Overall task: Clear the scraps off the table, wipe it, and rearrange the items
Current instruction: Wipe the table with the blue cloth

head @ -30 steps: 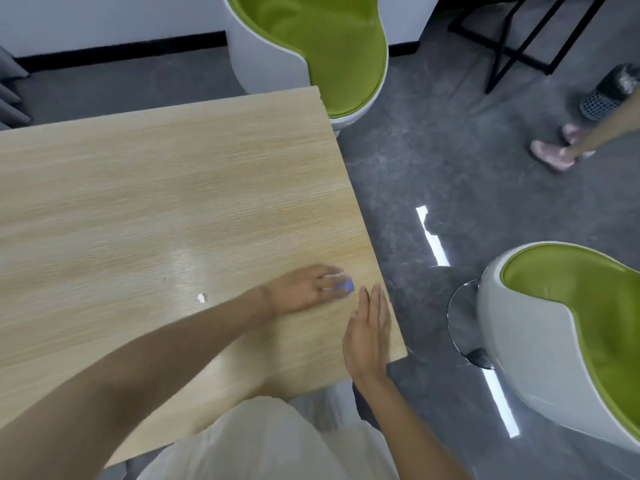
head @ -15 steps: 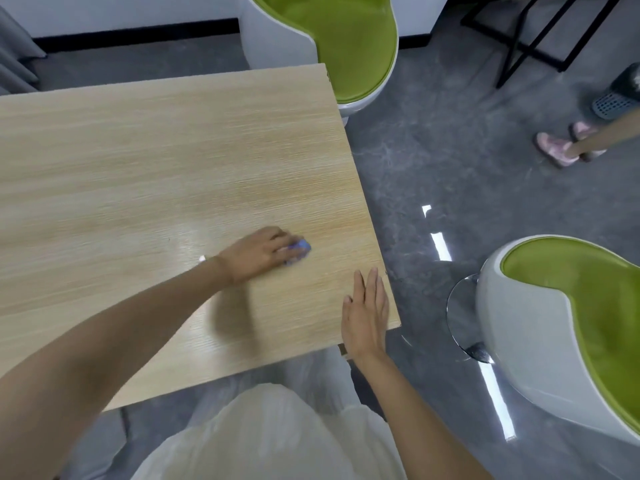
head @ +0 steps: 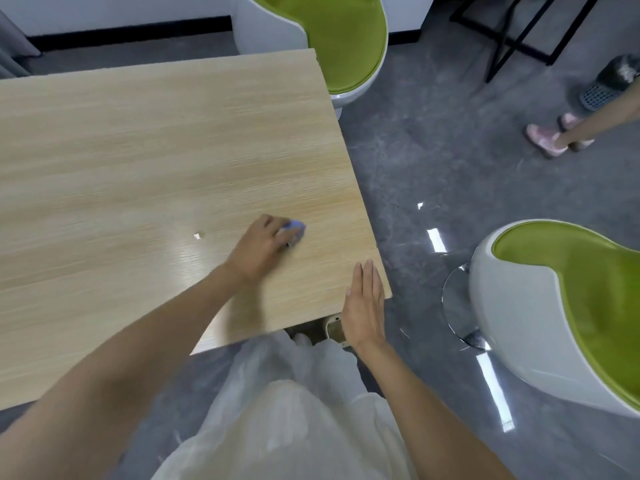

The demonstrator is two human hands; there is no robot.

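head view | left hand (head: 258, 249) is gripping a small blue cloth (head: 295, 226), pulling it away from the worktop (head: 138, 150) corner it was rubbing a second ago | right hand (head: 363, 299) is lying flat, fingers together, on that corner | white scrap (head: 197, 235) is sitting just left of the wiping hand, so clearing is looking unfinished

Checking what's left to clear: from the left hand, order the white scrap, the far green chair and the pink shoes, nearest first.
1. White scrap, just left of the left hand.
2. Green chair, past the table's far corner.
3. Pink shoes, on the floor, far right.
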